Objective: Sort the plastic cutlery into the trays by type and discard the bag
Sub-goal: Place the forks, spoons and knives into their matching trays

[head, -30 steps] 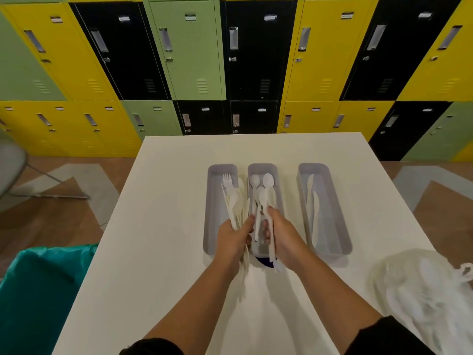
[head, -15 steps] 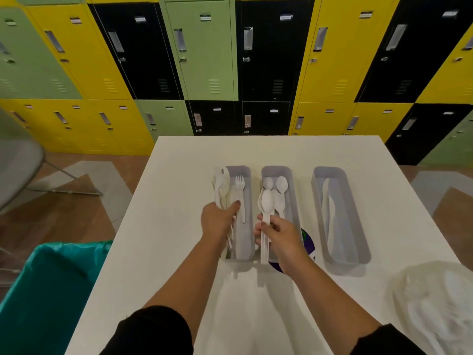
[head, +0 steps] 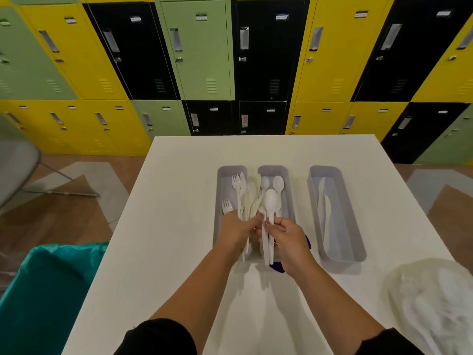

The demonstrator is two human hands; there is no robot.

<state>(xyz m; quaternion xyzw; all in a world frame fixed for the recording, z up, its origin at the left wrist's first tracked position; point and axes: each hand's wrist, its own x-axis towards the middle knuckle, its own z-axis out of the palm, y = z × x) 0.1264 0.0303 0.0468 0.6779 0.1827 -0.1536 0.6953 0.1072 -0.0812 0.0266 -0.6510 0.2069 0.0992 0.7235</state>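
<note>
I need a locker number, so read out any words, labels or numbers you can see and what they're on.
No text can be read.
Locker door labels: small tags on each door, too blurred to read.
Trays, cutlery, plastic bag: no print visible.

Bag [head: 435,303] blurred, cut by right edge — near tray ends behind hands.
</note>
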